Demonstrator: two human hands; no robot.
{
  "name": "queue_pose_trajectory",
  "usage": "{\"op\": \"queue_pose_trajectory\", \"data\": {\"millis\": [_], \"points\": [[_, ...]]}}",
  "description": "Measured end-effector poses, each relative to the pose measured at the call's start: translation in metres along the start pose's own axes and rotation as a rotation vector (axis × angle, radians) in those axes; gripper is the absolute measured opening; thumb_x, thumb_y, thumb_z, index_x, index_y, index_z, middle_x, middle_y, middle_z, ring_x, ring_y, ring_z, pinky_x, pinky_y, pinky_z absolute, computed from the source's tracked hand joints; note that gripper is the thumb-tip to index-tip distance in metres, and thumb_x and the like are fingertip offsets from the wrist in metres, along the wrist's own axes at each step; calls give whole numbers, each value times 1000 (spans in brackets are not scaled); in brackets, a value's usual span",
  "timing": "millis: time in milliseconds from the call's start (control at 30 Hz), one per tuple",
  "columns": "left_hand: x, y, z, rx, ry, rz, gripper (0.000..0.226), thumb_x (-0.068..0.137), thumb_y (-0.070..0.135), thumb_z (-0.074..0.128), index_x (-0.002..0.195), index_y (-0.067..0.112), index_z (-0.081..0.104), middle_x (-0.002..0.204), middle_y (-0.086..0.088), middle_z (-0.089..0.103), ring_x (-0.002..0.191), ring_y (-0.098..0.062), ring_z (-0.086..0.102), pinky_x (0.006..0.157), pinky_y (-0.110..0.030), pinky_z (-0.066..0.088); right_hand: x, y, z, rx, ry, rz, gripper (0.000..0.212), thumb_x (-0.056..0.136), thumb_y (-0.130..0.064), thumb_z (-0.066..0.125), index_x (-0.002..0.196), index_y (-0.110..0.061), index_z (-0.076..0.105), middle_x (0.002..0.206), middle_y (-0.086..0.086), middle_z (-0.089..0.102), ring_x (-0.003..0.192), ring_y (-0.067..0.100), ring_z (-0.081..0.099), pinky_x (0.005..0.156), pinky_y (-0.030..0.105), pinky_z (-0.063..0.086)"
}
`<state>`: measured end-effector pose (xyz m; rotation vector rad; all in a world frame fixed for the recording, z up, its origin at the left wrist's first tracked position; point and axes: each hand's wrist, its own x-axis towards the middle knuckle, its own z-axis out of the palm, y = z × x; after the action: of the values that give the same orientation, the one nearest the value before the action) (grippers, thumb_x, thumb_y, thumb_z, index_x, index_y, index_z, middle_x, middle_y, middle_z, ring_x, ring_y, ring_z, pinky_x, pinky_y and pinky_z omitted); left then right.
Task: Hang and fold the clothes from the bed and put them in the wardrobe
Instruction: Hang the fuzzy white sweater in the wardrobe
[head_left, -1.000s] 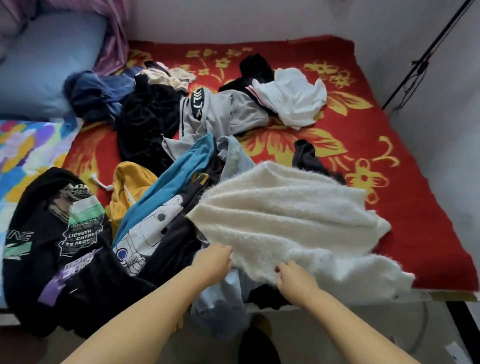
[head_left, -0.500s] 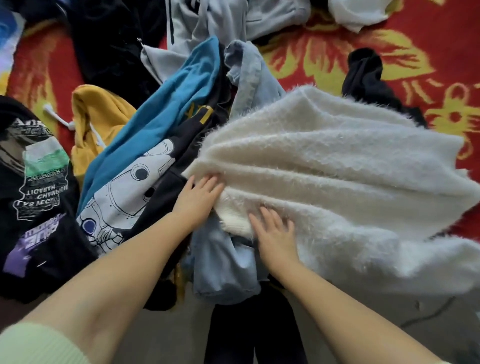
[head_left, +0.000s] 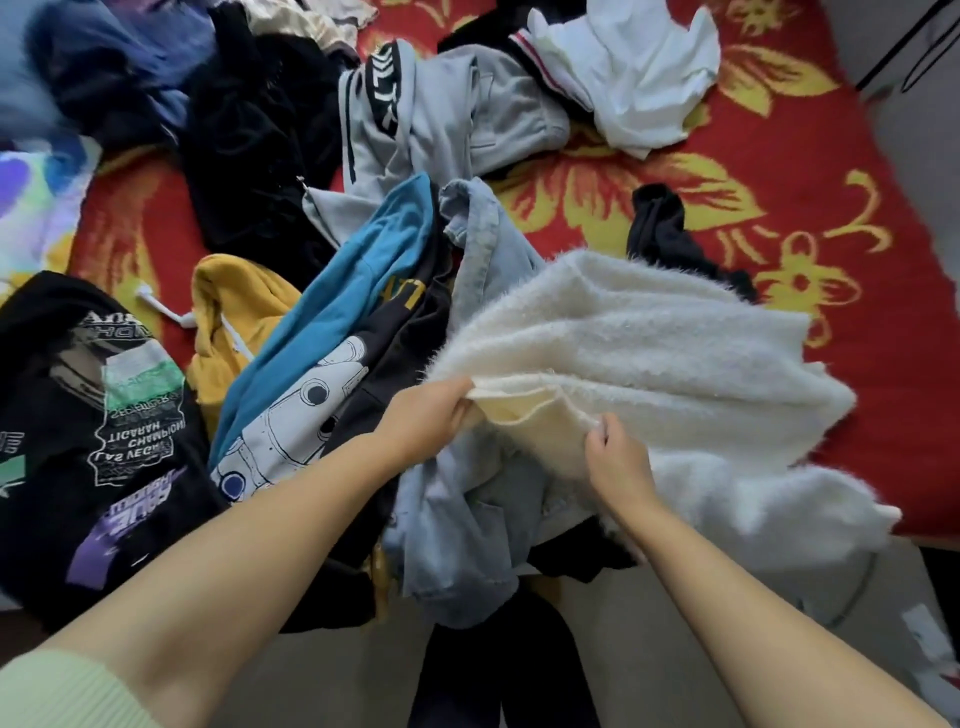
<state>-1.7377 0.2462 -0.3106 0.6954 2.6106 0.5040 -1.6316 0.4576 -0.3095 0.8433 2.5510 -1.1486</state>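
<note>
Left hand (head_left: 434, 415) and right hand (head_left: 615, 457) each pinch the fluffy white sweater (head_left: 639, 364) hem. Risk: lifting drags the denim garment (head_left: 457, 530) beneath them off the bed.

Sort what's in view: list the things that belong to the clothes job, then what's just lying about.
Job:
fluffy white sweater, held at its edge by left hand and right hand
denim garment
blue rocket shirt
yellow hoodie

Lying about:
red floral blanket
</note>
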Motion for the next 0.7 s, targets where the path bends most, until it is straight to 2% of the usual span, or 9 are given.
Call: {"op": "queue_pose_trajectory", "data": {"millis": [167,267,333,433,533,600,633,700], "points": [[-32,65,-74,-171,79,130,20,98,19,42,105,5,55,91,-18,65,82,-39,60,71,-47,47,-37,-53,-97,63,156,-97,33,91,-6,38,60,-13,31,57,2,34,56,17,30,49,29,22],[-54,88,-109,-299,136,178,28,97,27,41,90,3,54,76,-13,61,71,-33,57,66,-44,47,-57,-83,-143,118,220,-169,30,90,-7,37,61,-13,34,58,0,34,54,13,30,50,28,25],[-72,102,-135,-354,163,193,29,98,25,42,80,5,51,69,-9,56,67,-25,54,64,-38,41,-72,-103,-169,158,231,-252,29,91,-7,38,63,-8,41,57,1,35,49,9,29,45,22,26],[-102,121,-176,-444,232,182,30,99,18,45,73,3,48,67,-11,51,63,-17,46,60,-31,36,-91,-136,-199,218,201,-385,25,90,-9,40,68,-6,51,53,-4,39,45,9,31,39,18,25],[-136,133,-210,-551,333,129,34,96,23,49,69,4,47,60,2,42,55,-3,38,53,-19,30,-108,-166,-214,220,97,-531,25,89,-18,43,70,-4,53,56,-2,42,49,9,37,46,23,31],[-166,141,-226,-674,393,36,37,92,28,54,74,-3,51,61,-1,43,54,-5,40,51,-19,30,-124,-181,-219,204,9,-635,35,96,-26,44,68,-3,46,59,2,39,52,9,36,50,25,30],[-181,147,-231,-748,420,-5,33,92,26,56,74,-2,54,61,-1,46,53,-6,42,50,-18,32,-133,-187,-220,191,-33,-685,41,98,-32,43,68,-5,44,60,2,37,52,9,35,51,25,29],[-212,162,-233,-920,467,-69,22,95,15,55,75,7,62,60,2,54,52,-6,50,48,-16,39,-150,-192,-219,170,-121,-775,58,96,-52,39,77,1,51,64,6,45,56,15,42,56,30,34]]}}
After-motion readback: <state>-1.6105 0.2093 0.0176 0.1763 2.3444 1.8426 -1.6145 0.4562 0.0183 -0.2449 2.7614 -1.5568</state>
